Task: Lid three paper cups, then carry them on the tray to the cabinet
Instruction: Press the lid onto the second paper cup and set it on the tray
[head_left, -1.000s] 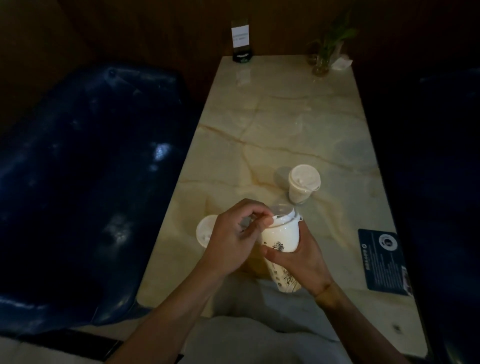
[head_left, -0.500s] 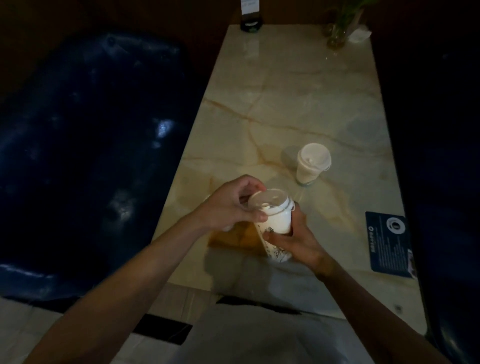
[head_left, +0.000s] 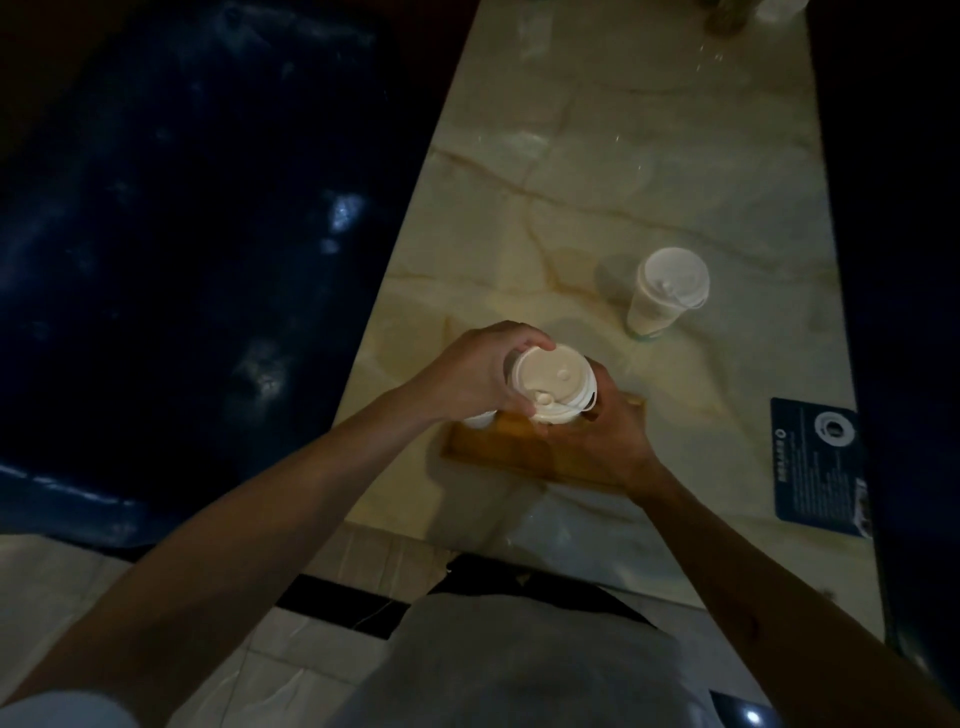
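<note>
I hold a white paper cup (head_left: 551, 382) with a white lid on it above a wooden tray (head_left: 498, 451) near the table's front edge. My left hand (head_left: 467, 382) grips the lid's left rim with fingers curled over it. My right hand (head_left: 605, 436) wraps the cup's body from the right and below. A second lidded cup (head_left: 665, 293) stands on the marble table (head_left: 597, 171) further back and to the right. A sliver of a third white cup (head_left: 480, 419) shows under my left hand, on the tray's left end.
A dark blue card (head_left: 818, 465) lies at the table's right edge. Dark blue padded seats (head_left: 171, 249) flank the table on both sides. A glass vase (head_left: 727, 15) stands at the far end. Pale floor tiles (head_left: 72, 577) lie below.
The view has tilted down and closer. The cup now points its lid up at me, the lid sits flat on the rim, and the wooden tray has come into sight beneath my hands.
</note>
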